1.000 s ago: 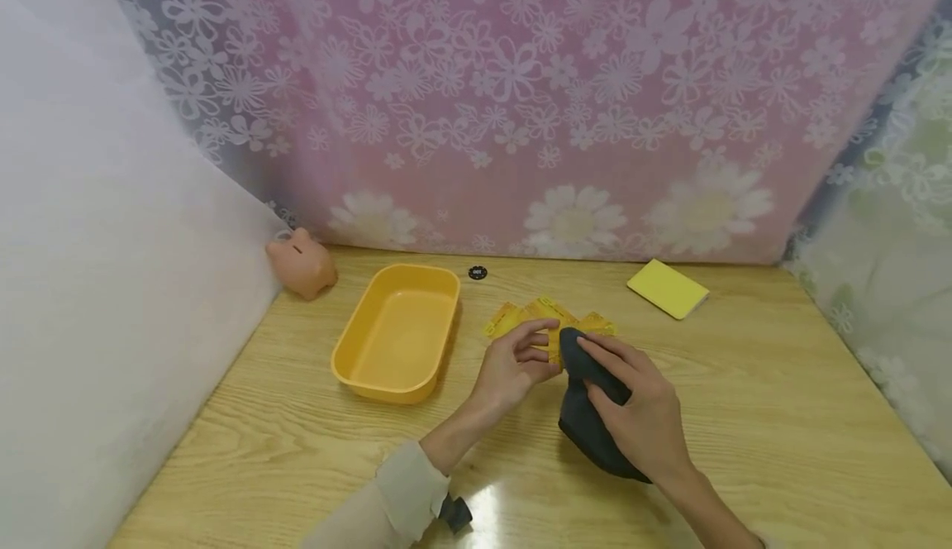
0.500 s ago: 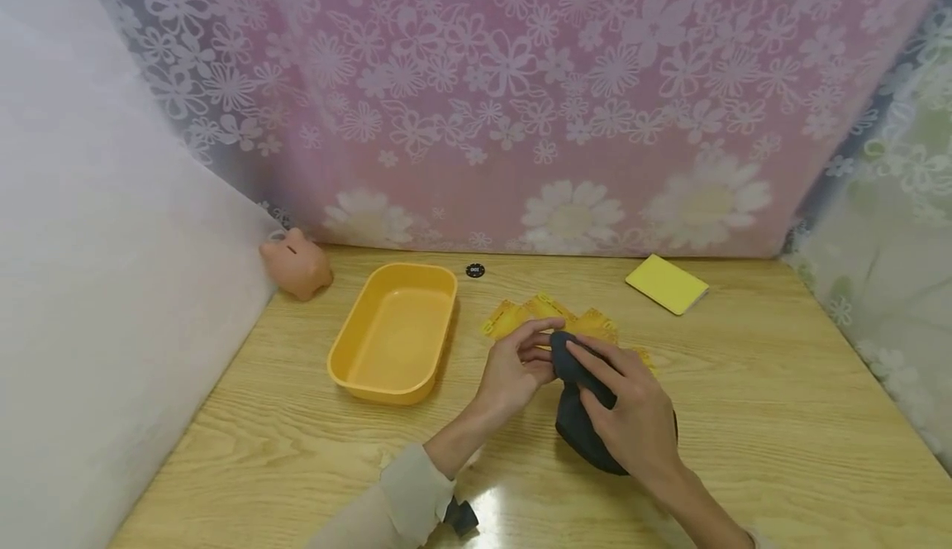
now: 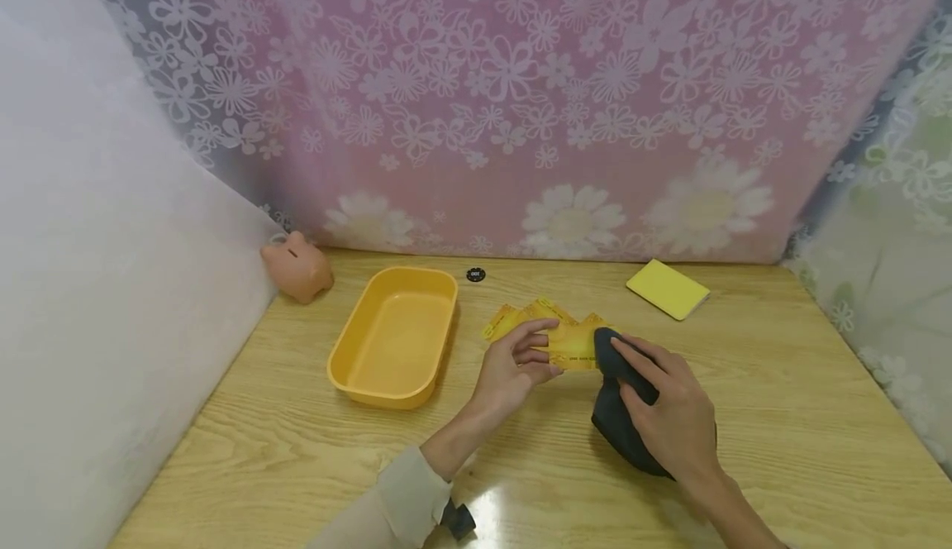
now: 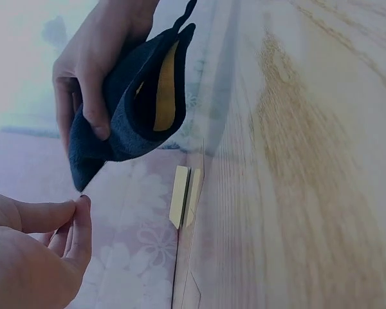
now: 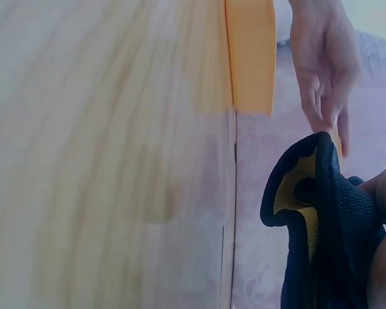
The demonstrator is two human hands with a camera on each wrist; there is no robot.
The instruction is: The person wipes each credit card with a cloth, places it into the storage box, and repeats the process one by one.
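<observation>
My left hand (image 3: 509, 367) pinches the left edge of a yellow card (image 3: 571, 347) printed with a row of characters. A dark cloth (image 3: 628, 433) with a yellow inner side is gripped in my right hand (image 3: 673, 408), folded over the card's right end. In the left wrist view, the cloth (image 4: 132, 106) hangs in open folds under the right fingers, its lower corner close to the left fingertips (image 4: 82, 205). The right wrist view shows the cloth's dark-bound edge (image 5: 331, 193) in front of the left hand (image 5: 327, 61), hiding most of the card.
Behind the hands lie several more yellow cards (image 3: 509, 319), overlapping on the wooden table (image 3: 297, 466). To the left stand a yellow tray (image 3: 345, 379) and a pink piggy bank (image 3: 297, 269). A black 100 chip (image 3: 475, 274) and yellow notebook (image 3: 668, 288) lie farther back.
The right hand and cloth have moved leftward up to the left fingertips, then back to the right, uncovering most of the card. The left hand has stayed nearly still.
</observation>
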